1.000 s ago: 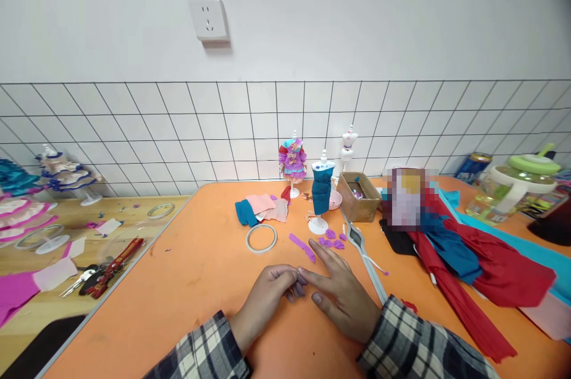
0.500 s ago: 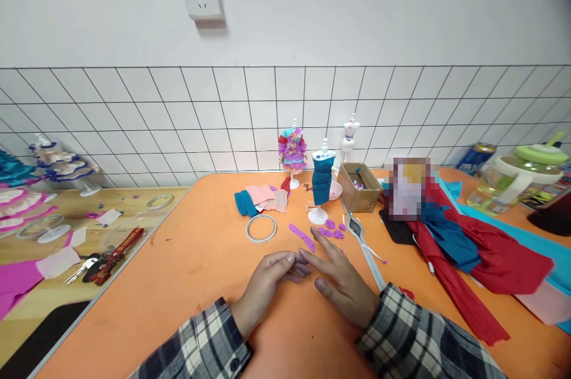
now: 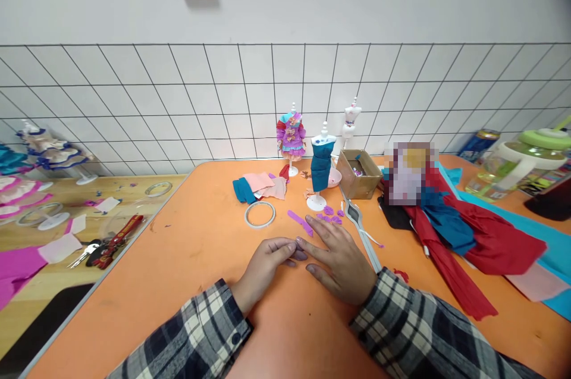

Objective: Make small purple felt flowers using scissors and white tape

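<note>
My left hand (image 3: 270, 263) is over the orange tabletop (image 3: 187, 248), its fingers curled and the thumb pressed to the index finger. Whatever may lie in that pinch is hidden. Palm down and with fingers spread, my right hand (image 3: 342, 263) reaches across so that one fingertip meets the left fingertips. Just beyond the hands lie a purple fabric strip (image 3: 298, 222) and several small purple fabric pieces (image 3: 329, 211). Behind these stands a small dress form in a teal dress (image 3: 322, 168) on a round white base.
A tape roll (image 3: 260, 225) lies left of the strip, near folded fabric pieces (image 3: 256, 181). Two more dress forms (image 3: 291, 136) and a cardboard box (image 3: 366, 184) stand behind. To the right are a long grey tool (image 3: 368, 248), red cloth (image 3: 508, 248) and a lidded jug (image 3: 513, 168).
The view has tilted down a little, so everything sits higher in the picture. My hands stay together, with the right fingers still spread and the left still pinched.
</note>
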`<state>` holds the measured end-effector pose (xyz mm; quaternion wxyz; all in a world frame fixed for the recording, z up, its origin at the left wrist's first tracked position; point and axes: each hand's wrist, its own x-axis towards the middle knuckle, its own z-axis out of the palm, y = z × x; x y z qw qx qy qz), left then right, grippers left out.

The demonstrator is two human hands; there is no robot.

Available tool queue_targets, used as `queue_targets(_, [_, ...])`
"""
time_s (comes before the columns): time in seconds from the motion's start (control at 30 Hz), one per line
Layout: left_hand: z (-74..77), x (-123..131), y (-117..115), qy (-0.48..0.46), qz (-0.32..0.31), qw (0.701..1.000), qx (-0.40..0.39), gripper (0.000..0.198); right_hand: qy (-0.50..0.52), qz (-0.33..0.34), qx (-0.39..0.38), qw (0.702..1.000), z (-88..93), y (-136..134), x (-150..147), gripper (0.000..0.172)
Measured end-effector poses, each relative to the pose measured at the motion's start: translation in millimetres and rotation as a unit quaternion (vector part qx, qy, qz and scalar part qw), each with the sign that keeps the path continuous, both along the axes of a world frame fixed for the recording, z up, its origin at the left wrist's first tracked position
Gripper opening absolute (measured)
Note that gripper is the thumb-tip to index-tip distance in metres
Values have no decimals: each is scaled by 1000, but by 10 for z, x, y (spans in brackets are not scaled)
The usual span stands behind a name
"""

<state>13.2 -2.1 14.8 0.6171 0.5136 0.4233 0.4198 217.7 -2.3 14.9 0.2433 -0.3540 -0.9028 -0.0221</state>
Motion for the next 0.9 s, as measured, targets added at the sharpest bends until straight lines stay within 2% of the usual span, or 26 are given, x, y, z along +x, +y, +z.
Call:
queue_targets(0.27, [32, 4, -5, 20, 3, 1000, -4, 28, -7, -5, 35, 999, 27, -37, -28, 48])
queue_targets(0.47, [70, 11, -19, 29, 16, 999, -17, 28, 20, 2, -16, 1000, -33, -28, -30, 50])
queue_targets(0.63, [54, 8, -26, -7, 13, 999, -39, 30, 64, 9, -84, 994, -105, -3, -39, 50])
queue_targets(0.77, [51, 22, -21, 22, 8, 999, -29, 34, 148, 9, -128, 981, -127, 20, -47, 41])
queue_targets(0.9, [28, 62, -14, 108, 8, 994, 14, 33, 258, -59, -94, 960, -93, -12, -77, 29])
